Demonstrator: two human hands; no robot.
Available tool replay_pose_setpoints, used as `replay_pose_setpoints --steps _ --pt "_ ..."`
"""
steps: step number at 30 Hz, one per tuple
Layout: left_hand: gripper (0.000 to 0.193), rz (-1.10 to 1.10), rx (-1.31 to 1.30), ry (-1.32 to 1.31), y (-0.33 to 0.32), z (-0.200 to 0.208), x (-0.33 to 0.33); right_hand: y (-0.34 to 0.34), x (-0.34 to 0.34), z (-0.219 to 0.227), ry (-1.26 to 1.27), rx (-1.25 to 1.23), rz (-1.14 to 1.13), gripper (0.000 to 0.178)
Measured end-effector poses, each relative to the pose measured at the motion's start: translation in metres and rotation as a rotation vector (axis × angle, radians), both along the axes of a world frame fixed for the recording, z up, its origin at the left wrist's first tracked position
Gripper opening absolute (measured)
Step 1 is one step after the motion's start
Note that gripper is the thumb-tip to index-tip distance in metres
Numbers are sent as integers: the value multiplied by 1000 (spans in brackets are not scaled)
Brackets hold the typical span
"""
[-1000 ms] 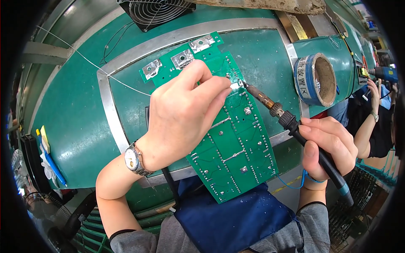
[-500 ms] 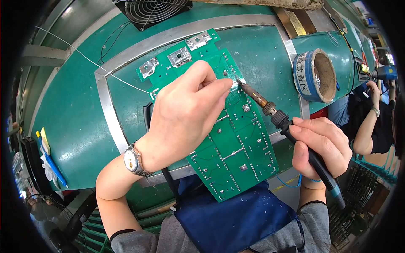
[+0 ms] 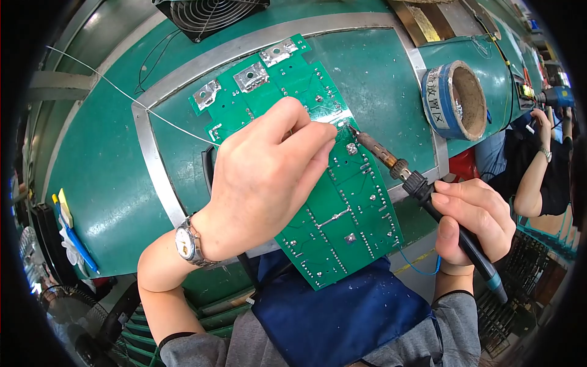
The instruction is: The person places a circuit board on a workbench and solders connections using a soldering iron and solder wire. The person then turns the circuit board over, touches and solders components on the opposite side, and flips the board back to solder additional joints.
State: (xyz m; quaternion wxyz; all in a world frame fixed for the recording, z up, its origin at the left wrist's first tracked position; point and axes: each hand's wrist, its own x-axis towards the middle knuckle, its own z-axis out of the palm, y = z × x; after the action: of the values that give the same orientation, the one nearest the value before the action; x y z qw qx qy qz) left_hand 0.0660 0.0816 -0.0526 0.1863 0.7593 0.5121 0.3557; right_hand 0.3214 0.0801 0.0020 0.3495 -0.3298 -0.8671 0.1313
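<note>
A green circuit board [image 3: 374,229] lies tilted across the near bench edge, solder side up, with several silvery pads toward its far end. Thin solder wire [image 3: 150,112] runs from the far left into my left hand [image 3: 254,171], whose fingers are pinched low over the board; its end at the fingertips is too small to make out. My right hand [image 3: 480,223] grips the black handle of a soldering iron [image 3: 417,185]. The iron's tip points at joints near the board's right edge, just right of my left fingertips. My left hand hides the board's middle left part.
A thick cardboard ring with a blue and white wrap [image 3: 435,104] stands right of the board. At the far edge is a black fan [image 3: 211,15]; a blue pen [image 3: 77,238] lies far left. Metal strips [image 3: 153,159] frame the bench surface. Another person's arm [image 3: 533,177] shows at right.
My left hand and the iron's tip have shifted nearer to me along the board. My right hand has moved slightly right. The whole view has shifted a little.
</note>
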Motion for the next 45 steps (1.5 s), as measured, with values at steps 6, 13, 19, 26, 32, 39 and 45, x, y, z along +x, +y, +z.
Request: replay_pose_setpoints --steps 6,13,19,26,32,39,45 --pt "20 -35 11 -16 2 -5 2 0 -2 9 -66 -51 65 19" --pt "19 -45 10 -7 1 -6 4 -1 -6 11 -98 -60 106 22" --pt "19 -19 8 35 -2 2 4 -4 9 11 -37 11 100 16" --pt "21 -88 30 26 -7 0 5 -13 10 6 -4 -30 82 16" --pt "22 -106 19 3 -4 -1 6 -15 5 9 -43 -49 88 18" --pt "24 -101 5 31 -4 -2 3 -18 2 -2 -45 30 39 17" --pt "26 -117 -1 1 -4 -5 8 -19 1 -1 -58 25 29 16"
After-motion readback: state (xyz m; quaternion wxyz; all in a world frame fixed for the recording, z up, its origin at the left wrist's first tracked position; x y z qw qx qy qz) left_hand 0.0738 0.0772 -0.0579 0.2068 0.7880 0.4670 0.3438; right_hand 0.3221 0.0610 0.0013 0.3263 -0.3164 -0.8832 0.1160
